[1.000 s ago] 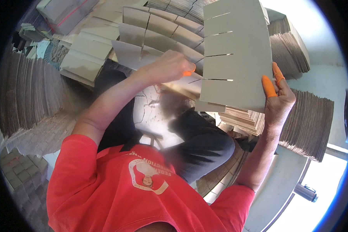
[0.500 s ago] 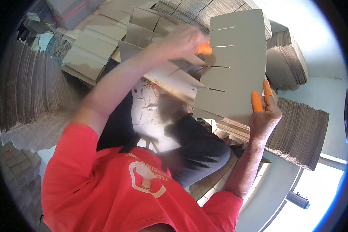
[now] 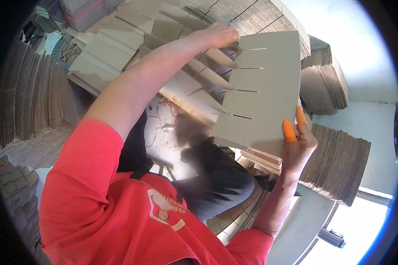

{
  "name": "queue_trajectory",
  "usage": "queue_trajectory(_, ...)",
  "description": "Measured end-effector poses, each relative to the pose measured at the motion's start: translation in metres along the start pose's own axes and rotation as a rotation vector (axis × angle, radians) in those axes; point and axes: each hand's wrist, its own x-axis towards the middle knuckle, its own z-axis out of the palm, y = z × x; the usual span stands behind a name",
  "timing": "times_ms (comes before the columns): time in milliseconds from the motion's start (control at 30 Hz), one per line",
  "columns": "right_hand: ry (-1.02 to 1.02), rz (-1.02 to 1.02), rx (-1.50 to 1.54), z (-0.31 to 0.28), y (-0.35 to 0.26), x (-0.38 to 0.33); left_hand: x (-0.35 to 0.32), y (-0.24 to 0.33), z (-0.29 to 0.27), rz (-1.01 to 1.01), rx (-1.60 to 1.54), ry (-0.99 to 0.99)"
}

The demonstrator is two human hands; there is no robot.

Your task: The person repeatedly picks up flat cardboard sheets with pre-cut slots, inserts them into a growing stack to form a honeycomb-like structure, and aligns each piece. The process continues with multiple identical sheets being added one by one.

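My right hand, with orange finger cots on its thumb and a finger, grips the near right edge of a slotted cardboard sheet. Several parallel slits run into the sheet from its left side. Cardboard divider strips stand on edge there and meet the slits. My left hand is closed at the sheet's far left corner, above the strips. Its fingertips are turned away, so whatever they pinch is hidden.
Stacked cardboard lies beyond the sheet, with more piles at the right and a tall stack at the left. Flat slotted sheets lie left of the dividers. My knee is below the work.
My left hand has slowed from a blur and now sits at the sheet's far corner, turned so its orange cots are hidden. The sheet and right hand appear slightly lower in view.
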Motion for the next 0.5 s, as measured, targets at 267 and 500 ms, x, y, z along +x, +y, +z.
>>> queue_trajectory(267,-0.125,-0.016,-0.145,0.040,0.011,0.005,-0.001,-0.002,0.004,0.023,-0.030,0.062)
queue_trajectory(500,-0.150,-0.091,-0.050,0.053,0.024,0.012,-0.001,-0.010,0.011,0.000,-0.126,0.115)
